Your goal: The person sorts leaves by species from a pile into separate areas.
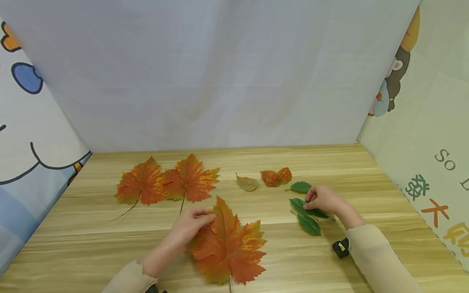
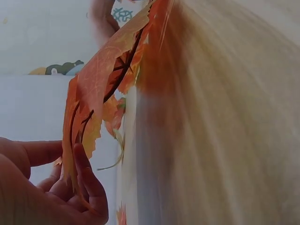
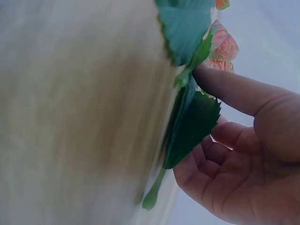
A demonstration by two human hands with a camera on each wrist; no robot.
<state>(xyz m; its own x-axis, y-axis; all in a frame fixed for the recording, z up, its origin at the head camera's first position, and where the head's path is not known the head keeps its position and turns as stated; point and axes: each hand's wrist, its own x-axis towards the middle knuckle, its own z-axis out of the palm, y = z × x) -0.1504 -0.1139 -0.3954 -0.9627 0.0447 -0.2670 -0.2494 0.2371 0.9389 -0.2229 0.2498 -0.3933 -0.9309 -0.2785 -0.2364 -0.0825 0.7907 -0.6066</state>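
My left hand (image 1: 192,226) pinches the edge of a large orange-red maple leaf (image 1: 231,248), thumb on one side and fingers on the other. The left wrist view shows that leaf (image 2: 105,70) edge-on and raised, with dark veins on its underside. Over on the right, my right hand (image 1: 326,199) has thumb and fingertips around a green leaf (image 3: 194,126) with a toothed edge, low over the table. Other green leaves (image 1: 309,224) lie against it, and one green leaf (image 1: 301,187) lies just behind. Its fingertips are partly hidden by the leaf in the right wrist view.
Two more maple leaves (image 1: 141,183) lie overlapping at the back left of the wooden table (image 1: 110,252). A tan leaf (image 1: 247,183) and small red-orange leaves (image 1: 270,178) lie at the back middle. A pale curtain (image 1: 220,73) hangs behind, with printed walls (image 1: 421,134) at the sides.
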